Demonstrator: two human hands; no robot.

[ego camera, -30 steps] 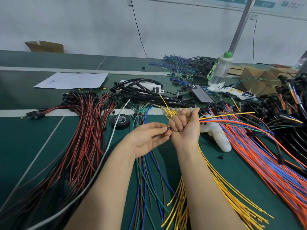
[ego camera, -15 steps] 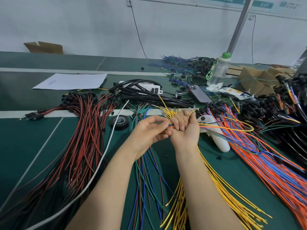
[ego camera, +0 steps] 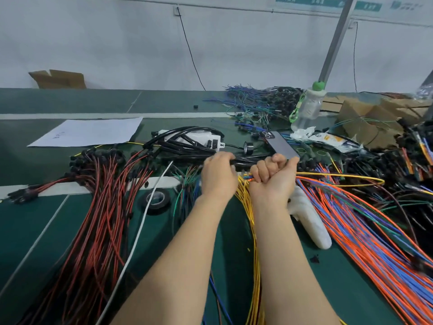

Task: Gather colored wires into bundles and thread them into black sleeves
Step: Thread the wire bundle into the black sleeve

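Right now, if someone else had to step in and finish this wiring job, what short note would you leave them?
Right hand: fist closed on a small bundle of colored wires, ends poking out toward the left hand.
Left hand: reaching into the black sleeves at the back; fingers curled on one, grip not fully visible.
Supplies: yellow wires under the right forearm, orange and blue wires to the right, green and blue ones between the arms.
Done: one bundle gathered.
Left: pull out a sleeve, thread this bundle in, then repeat with the remaining wires.

wall signs (ego camera: pixel 328 2) blurred, paper sheet (ego camera: pixel 89 133) marks (handwritten) illegible, nothing readable
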